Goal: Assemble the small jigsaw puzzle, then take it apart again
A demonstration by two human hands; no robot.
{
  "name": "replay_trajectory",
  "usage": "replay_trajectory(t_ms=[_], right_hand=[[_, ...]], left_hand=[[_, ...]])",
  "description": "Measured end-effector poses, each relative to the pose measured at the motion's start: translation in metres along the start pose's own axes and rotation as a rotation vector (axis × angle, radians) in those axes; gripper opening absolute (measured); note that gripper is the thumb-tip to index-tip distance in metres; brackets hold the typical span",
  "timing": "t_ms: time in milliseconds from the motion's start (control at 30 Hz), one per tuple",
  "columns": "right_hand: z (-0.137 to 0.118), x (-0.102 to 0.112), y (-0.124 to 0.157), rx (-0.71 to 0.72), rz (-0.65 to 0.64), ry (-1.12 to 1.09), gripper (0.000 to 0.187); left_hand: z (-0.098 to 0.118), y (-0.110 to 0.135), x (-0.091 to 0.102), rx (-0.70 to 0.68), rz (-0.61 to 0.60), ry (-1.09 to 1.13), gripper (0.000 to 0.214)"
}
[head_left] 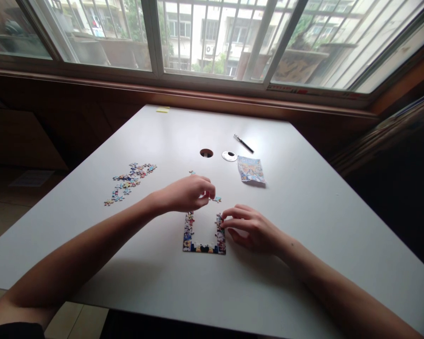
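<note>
Left hand (193,193) curled above puzzle border (204,248), can't tell if pinching | right hand (249,227) spread at its side, likely steadying | loose pieces (127,184) leftward, seemingly for reach

Black pen (244,143), yellow slip (163,109), barred window (156,42)

Barred window (212,47) is admitting daylight; white tabletop (297,202) is extending before it; tiled floor (61,320) is showing lower left.
</note>
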State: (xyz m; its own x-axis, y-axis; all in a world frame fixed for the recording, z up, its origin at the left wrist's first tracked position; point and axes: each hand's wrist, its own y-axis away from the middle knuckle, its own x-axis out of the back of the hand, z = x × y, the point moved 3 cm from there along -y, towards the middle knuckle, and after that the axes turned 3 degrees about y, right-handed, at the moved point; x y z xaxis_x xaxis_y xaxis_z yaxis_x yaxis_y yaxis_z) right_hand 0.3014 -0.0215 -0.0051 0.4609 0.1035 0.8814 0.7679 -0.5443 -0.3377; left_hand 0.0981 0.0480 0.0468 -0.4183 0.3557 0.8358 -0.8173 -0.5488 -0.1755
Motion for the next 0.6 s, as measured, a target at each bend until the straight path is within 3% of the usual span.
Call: replay_trajectory(t_ms=[167, 367, 600], right_hand=[[0.000, -0.002, 0.002, 0.004, -0.038, 0.039, 0.020], [0.006, -0.005, 0.003, -0.018, 0.034, -0.103, 0.019], [0.007, -0.005, 0.002, -0.021, 0.056, -0.134, 0.021]], left_hand=[[0.002, 0.006, 0.026, 0.018, 0.016, -0.128, 0.019], [-0.001, 0.016, 0.055, 0.030, 0.090, -0.202, 0.022], [-0.036, 0.017, 0.049, 0.149, -0.004, -0.262, 0.021]])
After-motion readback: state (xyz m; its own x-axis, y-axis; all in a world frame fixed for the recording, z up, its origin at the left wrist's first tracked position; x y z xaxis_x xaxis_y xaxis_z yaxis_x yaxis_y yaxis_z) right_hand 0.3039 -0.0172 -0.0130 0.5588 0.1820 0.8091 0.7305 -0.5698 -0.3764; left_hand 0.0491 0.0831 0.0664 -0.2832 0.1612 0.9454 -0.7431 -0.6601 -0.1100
